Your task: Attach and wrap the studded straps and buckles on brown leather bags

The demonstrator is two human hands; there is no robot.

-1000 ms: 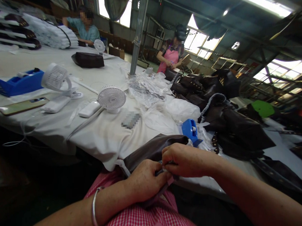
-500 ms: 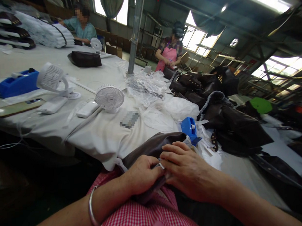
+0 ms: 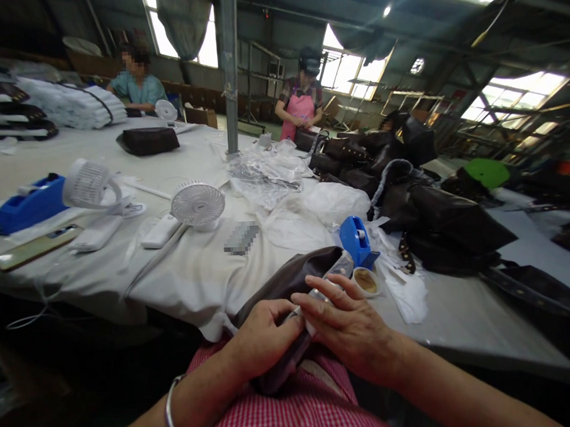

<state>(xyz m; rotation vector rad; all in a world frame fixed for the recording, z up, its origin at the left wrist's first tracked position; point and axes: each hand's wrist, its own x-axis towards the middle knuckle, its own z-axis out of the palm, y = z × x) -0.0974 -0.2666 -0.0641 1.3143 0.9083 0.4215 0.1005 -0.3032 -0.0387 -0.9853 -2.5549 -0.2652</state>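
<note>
A dark brown leather bag (image 3: 292,279) lies across my lap and the table edge, tilted up to the right. My left hand (image 3: 266,334) is closed on its near edge, the thumb pressing on top by a small white piece (image 3: 311,326). My right hand (image 3: 351,333) rests against the bag and this white piece from the right, fingers stretched and a little apart; its thumb is hidden. Clear plastic shows under the right fingers. Just beyond them stand a blue tape dispenser (image 3: 357,242) and a small round tub (image 3: 366,282) with yellowish-brown contents.
Two white fans (image 3: 198,203), a phone (image 3: 34,248) and another blue dispenser (image 3: 27,203) are on the cloth-covered table to the left. Plastic bags (image 3: 269,176) lie ahead, near a metal post (image 3: 230,71). Dark bags (image 3: 446,225) pile up rightward. Two people work beyond.
The view has tipped and shifted, so the small tub now shows beside the blue dispenser. My right fingers have lifted and spread slightly; my left hand keeps its hold on the bag.
</note>
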